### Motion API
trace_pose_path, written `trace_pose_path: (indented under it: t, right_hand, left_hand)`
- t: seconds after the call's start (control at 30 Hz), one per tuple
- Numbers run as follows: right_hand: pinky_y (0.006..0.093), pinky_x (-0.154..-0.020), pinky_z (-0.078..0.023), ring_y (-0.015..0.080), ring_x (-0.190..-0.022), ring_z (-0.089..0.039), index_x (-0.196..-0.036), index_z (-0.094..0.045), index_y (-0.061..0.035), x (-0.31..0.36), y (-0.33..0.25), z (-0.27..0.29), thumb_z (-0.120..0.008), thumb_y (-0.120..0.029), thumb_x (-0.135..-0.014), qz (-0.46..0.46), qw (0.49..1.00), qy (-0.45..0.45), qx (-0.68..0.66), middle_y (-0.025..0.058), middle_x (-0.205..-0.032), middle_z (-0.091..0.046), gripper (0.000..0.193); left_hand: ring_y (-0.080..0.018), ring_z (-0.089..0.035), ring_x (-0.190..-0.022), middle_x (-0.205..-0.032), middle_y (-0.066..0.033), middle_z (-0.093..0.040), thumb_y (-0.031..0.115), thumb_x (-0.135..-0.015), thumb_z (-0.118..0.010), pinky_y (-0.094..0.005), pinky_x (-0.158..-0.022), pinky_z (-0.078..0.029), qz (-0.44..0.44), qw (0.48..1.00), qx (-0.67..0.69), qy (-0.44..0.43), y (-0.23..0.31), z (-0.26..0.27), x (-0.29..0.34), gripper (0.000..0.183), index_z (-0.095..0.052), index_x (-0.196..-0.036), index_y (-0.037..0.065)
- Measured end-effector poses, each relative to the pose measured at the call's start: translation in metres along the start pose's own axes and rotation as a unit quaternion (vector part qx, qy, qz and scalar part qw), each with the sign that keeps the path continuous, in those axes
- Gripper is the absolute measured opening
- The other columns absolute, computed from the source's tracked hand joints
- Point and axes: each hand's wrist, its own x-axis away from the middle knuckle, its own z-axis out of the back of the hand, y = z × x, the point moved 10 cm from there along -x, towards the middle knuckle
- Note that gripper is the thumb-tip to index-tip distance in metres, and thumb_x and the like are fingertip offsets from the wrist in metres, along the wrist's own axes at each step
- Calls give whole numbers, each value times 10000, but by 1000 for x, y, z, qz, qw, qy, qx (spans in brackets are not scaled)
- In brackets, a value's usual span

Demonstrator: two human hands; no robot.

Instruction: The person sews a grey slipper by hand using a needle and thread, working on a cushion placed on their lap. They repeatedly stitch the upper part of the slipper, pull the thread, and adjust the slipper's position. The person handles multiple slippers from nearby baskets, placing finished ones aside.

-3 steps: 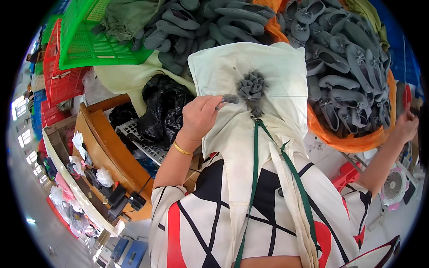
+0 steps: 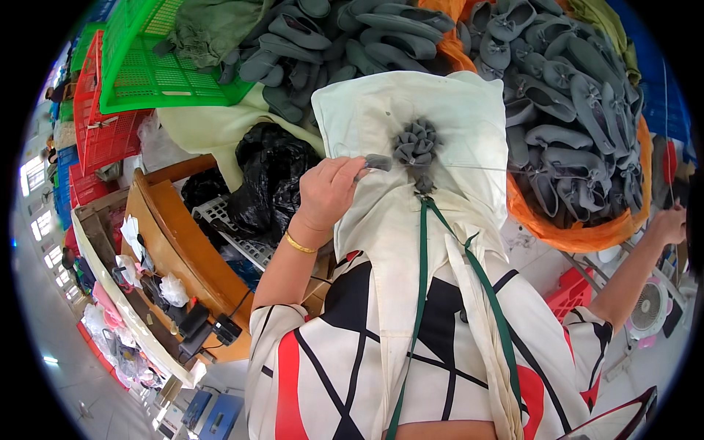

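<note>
Well, my left hand [image 2: 330,192] is closed in a narrow pinch, thumb against fingers, holding a small grey fabric piece [image 2: 378,162] over the left part of the white cloth pad [image 2: 469,110] in front of me; the piece sticks out to the right of my fingertips, just beside a cluster of grey bows [image 2: 416,143] that lies on the pad, with a dark smudge on the cloth around it; a gold bracelet [image 2: 301,244] sits on my left wrist.

My right arm is stretched far out to the side, and my right hand [image 2: 667,224] is at the dark rim of the view; its fingers are too small and partly cut off, so I cannot tell whether they grip anything; a fine thread [image 2: 477,168] crosses the pad toward the right, but I cannot make out where it ends.

Beyond the pad, grey shoes [image 2: 392,40] are heaped up, and more fill an orange sack [image 2: 576,238] to the right; a green crate [image 2: 169,81] stands at the upper left, and a black plastic bag [image 2: 271,176] lies near my left hand.
</note>
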Motion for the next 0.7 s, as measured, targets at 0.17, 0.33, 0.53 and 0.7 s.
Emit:
trace_pose_path:
  t: [0.17, 0.33, 0.53, 0.7]
  right_hand:
    - [466, -795, -514, 348, -906, -692, -984, -746, -35, -22, 15, 51, -538, -387, -946, 143, 902, 26, 406, 155, -1034, -737, 411]
    - [375, -776, -521, 243, -884, -675, -1090, -698, -50, 39, 130, 21, -563, -183, -943, -80, 943, -187, 262, 109, -1040, -720, 240]
    - [274, -797, -503, 120, -864, -623, -1058, -656, -30, 384, 3, -169, -546, -15, -921, -199, 748, -633, 17, 29, -971, -656, 177]
    - [250, -887, -469, 97, -943, -605, -1091, -652, -16, 528, -164, -215, -554, 12, -933, -234, 573, -769, -161, 10, -1006, -636, 188]
  left_hand:
    - [-221, -642, -669, -814, -74, -672, 10, -760, -762, -317, -544, -515, 19, 999, 31, 36, -9, 4, 1, 226, -669, -961, 51]
    - [-158, -569, -626, -794, -60, -652, 45, -850, -741, -259, -563, -460, 202, 954, 222, -4, -31, -33, 7, 137, -672, -965, 19]
    - [-29, -468, -660, -746, 47, -572, 94, -916, -710, -198, -574, -391, 396, 825, 402, -41, -29, -73, 28, 119, -675, -986, 4]
    - [-1, -439, -652, -746, 82, -549, 89, -938, -685, -174, -568, -355, 398, 801, 442, -60, -18, -87, 26, 107, -667, -1000, 4]
